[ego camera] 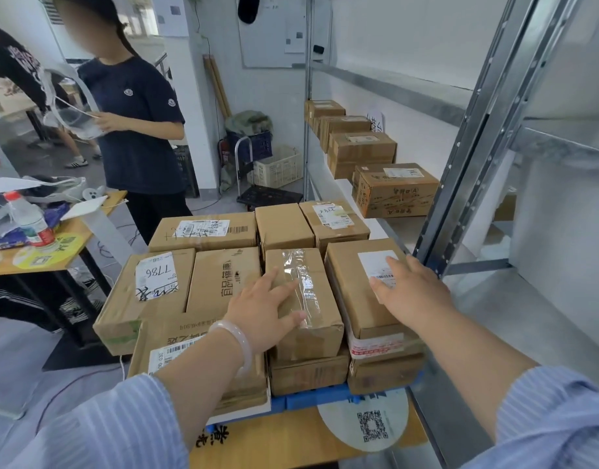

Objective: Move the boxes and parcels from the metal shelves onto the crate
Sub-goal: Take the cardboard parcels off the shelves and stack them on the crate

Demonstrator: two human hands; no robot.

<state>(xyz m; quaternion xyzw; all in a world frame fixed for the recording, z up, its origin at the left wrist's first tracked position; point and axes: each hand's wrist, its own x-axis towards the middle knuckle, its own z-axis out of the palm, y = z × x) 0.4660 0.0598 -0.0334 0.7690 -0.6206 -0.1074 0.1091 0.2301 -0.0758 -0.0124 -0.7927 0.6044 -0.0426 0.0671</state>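
Observation:
Several cardboard boxes are stacked on a blue crate (311,399) in front of me. My left hand (264,309) lies flat with spread fingers on a taped box (308,309) in the stack's front middle. My right hand (409,289) rests open on the neighbouring box (355,282), partly over its white label. Neither hand grips anything. On the metal shelf (406,228) to the right, several boxes stand in a row, the nearest (396,191) with printed red marks, another (360,152) behind it.
A person in a dark T-shirt (135,123) stands at the left beside a cluttered table (37,255) with a bottle. A folding trolley (257,194) and a white basket (277,167) stand at the back. Shelf uprights (477,137) rise at the right.

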